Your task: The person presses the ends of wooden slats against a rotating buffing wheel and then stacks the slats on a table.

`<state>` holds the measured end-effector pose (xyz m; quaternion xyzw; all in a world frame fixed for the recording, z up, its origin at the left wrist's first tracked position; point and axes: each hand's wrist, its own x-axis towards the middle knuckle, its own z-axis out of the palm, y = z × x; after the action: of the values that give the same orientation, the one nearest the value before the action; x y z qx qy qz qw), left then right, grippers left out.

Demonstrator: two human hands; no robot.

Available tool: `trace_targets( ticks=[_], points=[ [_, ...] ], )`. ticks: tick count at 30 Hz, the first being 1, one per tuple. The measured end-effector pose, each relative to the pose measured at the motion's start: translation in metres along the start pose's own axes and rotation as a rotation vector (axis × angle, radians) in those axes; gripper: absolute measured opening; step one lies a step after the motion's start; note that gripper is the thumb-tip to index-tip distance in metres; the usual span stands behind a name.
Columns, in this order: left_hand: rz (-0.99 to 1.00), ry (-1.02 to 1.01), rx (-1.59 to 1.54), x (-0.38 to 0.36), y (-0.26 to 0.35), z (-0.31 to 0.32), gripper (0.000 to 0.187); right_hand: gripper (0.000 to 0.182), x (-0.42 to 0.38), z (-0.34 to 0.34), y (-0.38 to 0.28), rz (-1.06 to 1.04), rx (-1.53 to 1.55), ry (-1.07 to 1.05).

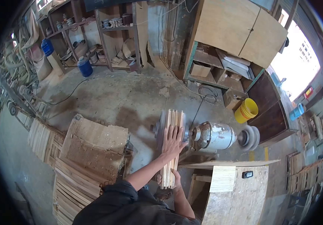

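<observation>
In the centre of the frame, a person's left hand (173, 141) is lying flat, fingers extended, over long pale wooden strips (169, 168), while the right hand (177, 180) is clamping their lower ends. A blurred grey round wheel (161, 129) is showing behind them, beside a scuffed white cylindrical motor (221, 135).

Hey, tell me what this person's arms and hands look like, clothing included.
The left hand and right hand are ungloved, with no watch visible. Both forearms are bare; a dark, loose sleeve ends near the left elbow. The right side's edge is unclear.
</observation>
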<state>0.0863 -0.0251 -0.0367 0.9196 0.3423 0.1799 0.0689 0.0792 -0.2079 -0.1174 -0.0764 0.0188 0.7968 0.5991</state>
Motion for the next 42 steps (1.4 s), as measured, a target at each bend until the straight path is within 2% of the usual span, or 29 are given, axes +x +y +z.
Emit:
trace_targets(
  ticks=[3,7,8,9,11,12,13,15,17,18,19,22,24,25,28,32,34,35,36,37,39,41,42],
  points=[
    [0.008,-0.023,-0.019,-0.026,0.009,-0.006,0.084,0.072,-0.023,-0.001,0.023,-0.023,-0.095,0.118],
    [0.016,-0.077,-0.015,-0.048,0.021,-0.013,0.086,0.074,-0.044,-0.02,0.045,0.016,-0.045,0.027],
    [0.015,-0.092,-0.006,-0.052,0.022,-0.013,0.087,0.074,-0.047,-0.023,0.046,0.054,0.001,0.152],
    [0.016,-0.106,0.003,-0.052,0.022,-0.012,0.088,0.074,-0.046,-0.027,0.043,0.048,0.0,0.144],
    [0.024,-0.103,-0.003,-0.041,0.018,-0.006,0.089,0.075,-0.04,-0.019,0.035,0.069,0.13,0.104],
    [0.014,-0.075,-0.006,-0.029,0.013,-0.003,0.089,0.074,-0.034,-0.019,0.025,0.065,0.106,0.192],
    [0.009,-0.049,-0.009,-0.016,0.008,-0.001,0.089,0.071,-0.02,-0.03,0.011,0.047,0.045,0.118],
    [0.039,-0.049,0.006,0.015,0.0,0.002,0.091,0.067,0.008,-0.046,-0.017,0.004,-0.003,0.227],
    [0.046,0.008,0.022,0.035,-0.007,0.006,0.091,0.066,0.021,-0.023,-0.052,0.14,0.025,-0.053],
    [0.053,0.049,0.075,0.042,-0.009,0.009,0.092,0.066,0.024,-0.023,-0.062,0.187,0.052,-0.078],
    [0.08,0.038,0.08,0.043,-0.009,0.01,0.092,0.067,0.024,-0.023,-0.067,0.142,-0.079,-0.031],
    [0.076,0.051,0.083,0.037,-0.013,0.01,0.092,0.066,0.02,-0.024,-0.062,0.151,-0.102,0.054],
    [0.093,0.037,0.083,0.025,-0.012,0.008,0.092,0.059,0.018,-0.028,-0.052,0.145,-0.264,0.18],
    [0.095,0.031,0.081,0.019,-0.011,0.007,0.092,0.059,0.015,-0.025,-0.046,0.132,-0.251,0.176],
    [0.121,-0.014,0.096,-0.003,-0.007,0.003,0.091,0.058,-0.005,-0.012,-0.023,0.107,-0.374,0.361],
    [0.152,-0.036,0.094,-0.036,0.003,0.0,0.092,0.057,-0.032,-0.01,0.004,0.121,-0.458,0.467],
    [0.142,-0.096,-0.021,-0.054,0.008,0.0,0.091,0.057,-0.051,-0.016,0.017,0.127,-0.455,0.493],
    [0.16,-0.104,-0.019,-0.063,0.01,0.001,0.091,0.058,-0.055,0.0,0.02,0.143,-0.464,0.517],
    [0.145,-0.114,-0.05,-0.071,0.011,0.003,0.092,0.058,-0.065,0.018,0.022,0.121,-0.725,0.692],
    [0.132,-0.126,-0.08,-0.075,0.011,0.003,0.092,0.058,-0.065,0.011,0.023,0.103,-0.71,0.692],
    [0.145,-0.123,-0.06,-0.071,0.007,0.01,0.092,0.061,-0.065,-0.011,0.024,0.177,-0.648,0.534],
    [0.163,-0.123,-0.039,-0.058,-0.003,0.018,0.092,0.074,-0.045,-0.016,0.008,0.141,-0.766,0.605],
    [0.159,-0.086,0.005,-0.039,-0.01,0.021,0.091,0.067,-0.022,-0.039,-0.002,0.088,-0.828,0.674]
  ],
)
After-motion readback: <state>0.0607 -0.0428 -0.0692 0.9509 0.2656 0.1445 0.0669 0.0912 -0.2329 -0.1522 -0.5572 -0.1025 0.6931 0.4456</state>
